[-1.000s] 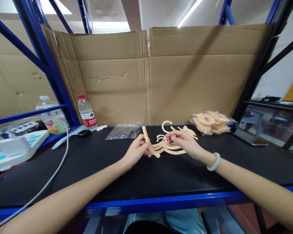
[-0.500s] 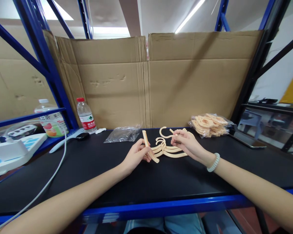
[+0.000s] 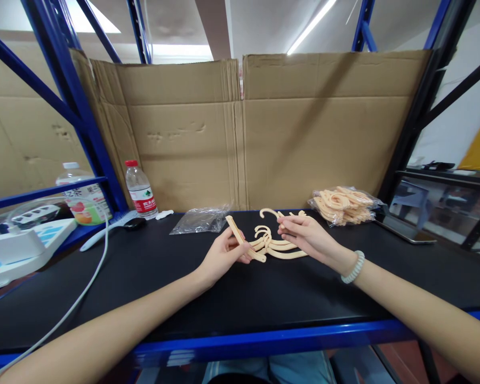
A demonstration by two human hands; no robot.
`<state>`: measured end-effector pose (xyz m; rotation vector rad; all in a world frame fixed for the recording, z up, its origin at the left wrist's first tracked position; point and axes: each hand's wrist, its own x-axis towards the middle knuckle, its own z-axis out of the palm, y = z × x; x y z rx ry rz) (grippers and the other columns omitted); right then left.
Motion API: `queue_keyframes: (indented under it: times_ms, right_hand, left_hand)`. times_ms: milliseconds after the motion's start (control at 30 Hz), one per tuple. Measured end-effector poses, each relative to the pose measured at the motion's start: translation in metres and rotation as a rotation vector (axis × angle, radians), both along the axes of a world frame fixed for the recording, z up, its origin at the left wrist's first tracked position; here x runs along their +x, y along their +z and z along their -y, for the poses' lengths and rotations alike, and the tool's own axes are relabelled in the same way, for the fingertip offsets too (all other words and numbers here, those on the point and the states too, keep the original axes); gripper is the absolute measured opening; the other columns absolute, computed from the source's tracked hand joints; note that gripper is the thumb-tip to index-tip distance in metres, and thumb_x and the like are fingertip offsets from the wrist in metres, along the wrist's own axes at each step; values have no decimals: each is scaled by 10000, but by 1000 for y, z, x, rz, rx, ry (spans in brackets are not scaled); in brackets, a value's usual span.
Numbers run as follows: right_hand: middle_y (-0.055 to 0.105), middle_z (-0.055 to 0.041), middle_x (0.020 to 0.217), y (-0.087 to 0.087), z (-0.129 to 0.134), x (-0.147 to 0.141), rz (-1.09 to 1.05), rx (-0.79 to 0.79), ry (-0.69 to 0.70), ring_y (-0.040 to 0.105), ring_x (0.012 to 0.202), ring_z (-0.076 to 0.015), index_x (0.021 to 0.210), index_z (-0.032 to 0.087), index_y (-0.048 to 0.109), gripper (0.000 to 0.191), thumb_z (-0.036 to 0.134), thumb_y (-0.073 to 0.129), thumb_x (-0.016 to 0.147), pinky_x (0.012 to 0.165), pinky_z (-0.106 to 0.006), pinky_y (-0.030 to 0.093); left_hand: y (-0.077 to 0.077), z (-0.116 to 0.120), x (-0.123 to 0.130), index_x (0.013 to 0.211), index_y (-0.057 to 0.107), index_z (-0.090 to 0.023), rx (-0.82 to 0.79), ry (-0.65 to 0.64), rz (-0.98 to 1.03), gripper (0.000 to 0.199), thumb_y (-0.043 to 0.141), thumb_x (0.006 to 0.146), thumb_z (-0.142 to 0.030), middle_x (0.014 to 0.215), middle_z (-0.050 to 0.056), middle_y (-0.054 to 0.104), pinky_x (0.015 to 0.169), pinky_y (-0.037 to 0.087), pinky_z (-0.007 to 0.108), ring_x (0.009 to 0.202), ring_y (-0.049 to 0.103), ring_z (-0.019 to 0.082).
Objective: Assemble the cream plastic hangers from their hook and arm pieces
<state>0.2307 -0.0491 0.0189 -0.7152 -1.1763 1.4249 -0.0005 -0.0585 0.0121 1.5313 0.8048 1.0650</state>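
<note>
My left hand (image 3: 226,253) is closed on a cream plastic hanger arm (image 3: 237,230), a slightly curved strip that slants from upper left to lower right. Between the fingertips of my right hand (image 3: 309,234) is a hanger hook (image 3: 268,211) of the same cream plastic, its curve pointing left. The two held parts are apart. Beneath and between my hands, several cream hangers (image 3: 278,250) lie together on the black tabletop (image 3: 264,298), with their hooks bunched toward the left. My right hand hides part of them.
At the back right sits a clear bag of cream hanger parts (image 3: 342,205). An empty clear plastic bag (image 3: 202,220) lies at the back, left of the hangers. A water bottle (image 3: 141,192), a brush (image 3: 112,228) and a power strip with a white cable (image 3: 104,256) are on the left.
The hanger arm in my left hand has tilted further left at its upper end. The hook in my right hand has turned and shifted slightly left.
</note>
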Motion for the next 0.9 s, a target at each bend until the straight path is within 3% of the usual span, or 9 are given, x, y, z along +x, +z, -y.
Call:
queue_keyframes:
  times_ms: [100, 200, 367, 533, 700, 900]
  right_hand:
    - [628, 2, 772, -2, -1, 0, -34, -23, 13, 587, 697, -100, 836, 192, 641, 278, 198, 811, 616, 700, -252, 493]
    - [622, 13, 751, -5, -1, -1, -67, -17, 48, 591, 687, -87, 871, 185, 640, 337, 165, 825, 590, 726, -239, 502]
    - [640, -10, 769, -6, 3, -6, 28, 13, 109, 645, 748, -125, 763, 137, 661, 247, 221, 828, 601, 806, -279, 519]
    - [662, -19, 797, -7, 5, -5, 142, 82, 134, 644, 751, -119, 826, 150, 669, 244, 240, 808, 647, 779, -262, 522]
    - [661, -47, 913, -8, 7, -4, 195, 18, 275, 636, 841, -117, 823, 130, 673, 201, 251, 776, 700, 831, -255, 509]
    - [663, -91, 1003, -4, 14, -7, 183, 3, 433, 646, 967, -194, 858, 122, 621, 207, 273, 726, 765, 858, -321, 513]
  left_hand:
    - [0, 2, 1, 873, 450, -162, 21, 29, 16, 406, 754, 670, -339, 727, -2, 644, 622, 548, 270, 665, 669, 156]
    - [0, 2, 0, 841, 452, -162, 60, 30, 23, 385, 762, 672, -316, 747, -3, 639, 666, 552, 292, 696, 670, 159]
    - [-2, 1, -2, 802, 491, -153, 212, 6, -21, 280, 726, 731, -289, 801, 28, 646, 734, 538, 314, 773, 663, 169]
    - [-3, 5, -2, 822, 529, -153, 343, 20, -84, 202, 681, 782, -280, 831, 45, 640, 731, 538, 318, 817, 658, 189]
    - [-3, 11, -2, 830, 568, -155, 494, 76, -160, 130, 651, 809, -252, 813, 24, 625, 696, 528, 262, 787, 650, 157]
    - [-1, 14, -4, 854, 594, -160, 698, 110, -257, 94, 650, 812, -223, 808, 19, 654, 681, 498, 237, 743, 641, 135]
